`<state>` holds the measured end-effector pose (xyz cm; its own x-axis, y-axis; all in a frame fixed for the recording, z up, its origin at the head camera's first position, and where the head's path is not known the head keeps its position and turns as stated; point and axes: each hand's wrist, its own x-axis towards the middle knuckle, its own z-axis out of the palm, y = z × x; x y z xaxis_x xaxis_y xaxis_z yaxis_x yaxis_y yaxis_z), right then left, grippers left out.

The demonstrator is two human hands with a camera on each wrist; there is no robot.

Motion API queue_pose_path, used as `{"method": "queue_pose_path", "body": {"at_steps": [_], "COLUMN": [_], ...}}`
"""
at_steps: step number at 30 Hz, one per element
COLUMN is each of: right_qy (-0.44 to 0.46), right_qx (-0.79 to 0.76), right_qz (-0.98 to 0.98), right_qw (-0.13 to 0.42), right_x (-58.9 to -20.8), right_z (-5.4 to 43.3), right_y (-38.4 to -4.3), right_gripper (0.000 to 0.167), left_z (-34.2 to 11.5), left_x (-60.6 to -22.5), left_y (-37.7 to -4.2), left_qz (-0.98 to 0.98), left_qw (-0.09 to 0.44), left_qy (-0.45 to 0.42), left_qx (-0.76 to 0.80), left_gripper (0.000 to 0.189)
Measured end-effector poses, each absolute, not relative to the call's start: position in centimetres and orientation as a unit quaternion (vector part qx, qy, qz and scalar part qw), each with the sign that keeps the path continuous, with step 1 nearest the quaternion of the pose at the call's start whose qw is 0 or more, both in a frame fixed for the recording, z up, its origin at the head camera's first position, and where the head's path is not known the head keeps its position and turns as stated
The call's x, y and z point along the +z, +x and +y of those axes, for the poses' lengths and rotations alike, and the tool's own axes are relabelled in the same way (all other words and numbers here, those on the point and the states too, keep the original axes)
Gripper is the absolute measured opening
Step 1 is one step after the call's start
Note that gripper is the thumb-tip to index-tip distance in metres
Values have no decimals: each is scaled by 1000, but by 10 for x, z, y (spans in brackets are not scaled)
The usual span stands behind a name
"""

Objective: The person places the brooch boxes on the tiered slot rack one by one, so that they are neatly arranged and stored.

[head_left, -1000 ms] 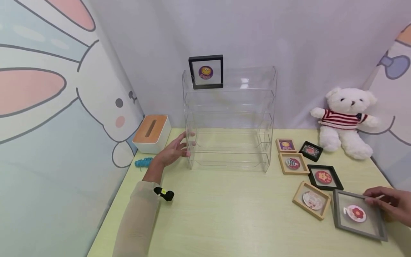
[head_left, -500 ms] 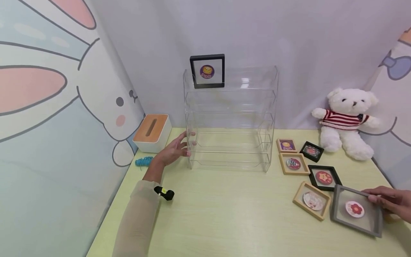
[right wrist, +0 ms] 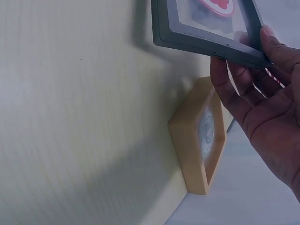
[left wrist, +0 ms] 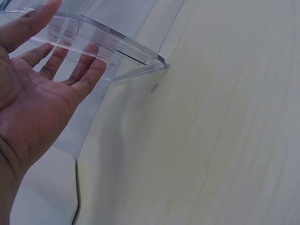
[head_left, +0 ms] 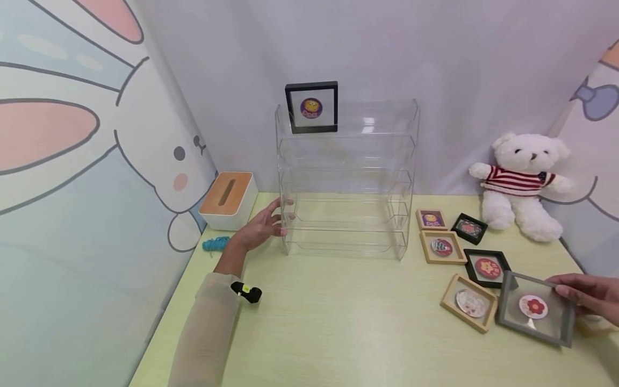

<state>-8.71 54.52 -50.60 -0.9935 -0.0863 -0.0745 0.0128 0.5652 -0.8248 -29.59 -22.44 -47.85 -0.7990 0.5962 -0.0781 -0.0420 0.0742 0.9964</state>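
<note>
Noted under the clear rack (head_left: 345, 230): pale table (head_left: 348, 312) with faint wood grain. Behind the rack, plain lilac-grey cloth backdrop (head_left: 367, 48). Well left of the rack, pale-blue wall panel (head_left: 87, 231) printed with a white rabbit; far right of it, second wall panel (head_left: 599, 140) with cartoon shapes. Beside the rack's left side, white tissue box (head_left: 228, 203) with wood-look lid, blue string (head_left: 215, 244) just in front. To the right of the rack, white teddy bear (head_left: 521, 180) in striped jumper, then, nearer, three wooden frames (head_left: 447, 262) and two black frames (head_left: 483, 251), all lying flat. On the rack's top tier, toward its left end, upright black picture frame (head_left: 313, 129). Grey frame (head_left: 534, 333) low to the rack's right, well apart from it, raised off the table and tilted; pinched there between thumb and fingers of the right hand (head_left: 592, 294). Just below that hand, another wooden frame (right wrist: 188, 140). Left hand (head_left: 261, 228) against the rack's left side, fingers spread and slightly bent; firm grip or light touch, cannot tell. Writing: on the rack's top frame, purple badge (head_left: 311, 108) with yellow face and lettering, too small to read; right of the rack, red-flower badge (head_left: 533, 306) in the grey frame, marks illegible.
</note>
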Motion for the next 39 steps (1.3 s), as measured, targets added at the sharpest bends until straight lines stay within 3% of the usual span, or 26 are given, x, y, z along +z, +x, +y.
{"method": "queue_pose_path", "body": {"at_steps": [11,24,30,39], "right_qy": [-88,-125,-88,-65], "right_qx": [-526,-574,-515,-433], "right_qz": [844,805,846,891], "right_qw": [-59,-85,-105,-119], "right_x": [-495,-457,-436,-400], "right_z": [550,542,524,496], "right_y": [-103,-142,-156,-176], "right_gripper": [54,51,51,37], "left_z": [-223,-225,-226,-226], "left_x": [-478,-480,-482,-481], "left_y": [-297,-297,-298,-298], "left_qz": [691,692,692,694], "left_qw": [245,245,246,246], "left_qy": [202,202,204,201], "left_qx": [650,648,647,646], "left_gripper": [91,91,92,92]}}
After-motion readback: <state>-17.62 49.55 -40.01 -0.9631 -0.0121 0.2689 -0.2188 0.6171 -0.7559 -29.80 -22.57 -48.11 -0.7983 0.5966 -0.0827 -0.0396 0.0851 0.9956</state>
